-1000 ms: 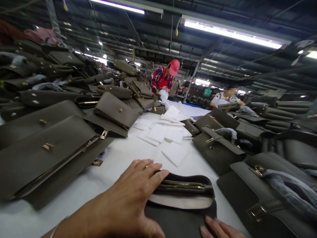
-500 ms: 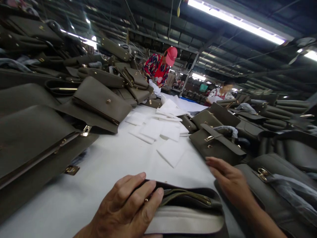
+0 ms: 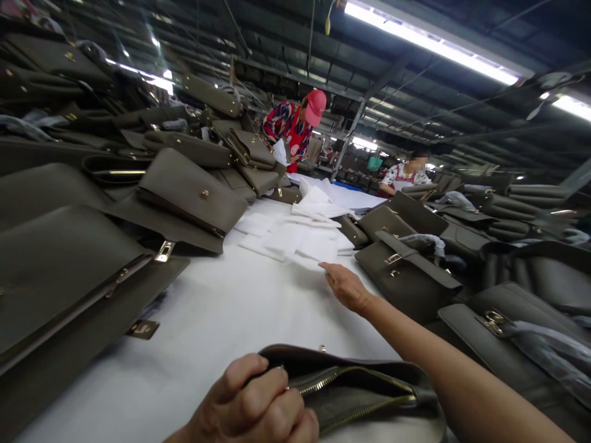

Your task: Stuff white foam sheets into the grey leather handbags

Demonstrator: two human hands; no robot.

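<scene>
While the left hand (image 3: 261, 403) grips an open bag (image 3: 362, 397) on the white tabletop (image 3: 231, 314), fingers curled together over the left end of the bag's mouth, the right hand (image 3: 346, 287) stretches beyond that bag to a spread of white sheets (image 3: 300, 240). Its fingers point forward, slightly blurred — whether they pinch a sheet or merely touch one cannot be told. Closest to the wearer, the open bag shows its lining between the parted rows of a brass zipper (image 3: 323, 383). Left of the open bag lies a large dark bag (image 3: 69, 277); to its right rests another bag (image 3: 512, 301), its handle in clear wrap (image 3: 549, 347). Far beyond the open bag — past the sheets — are a co-worker in a red cap (image 3: 293, 129) and, farther right, a second co-worker (image 3: 404, 177).
</scene>
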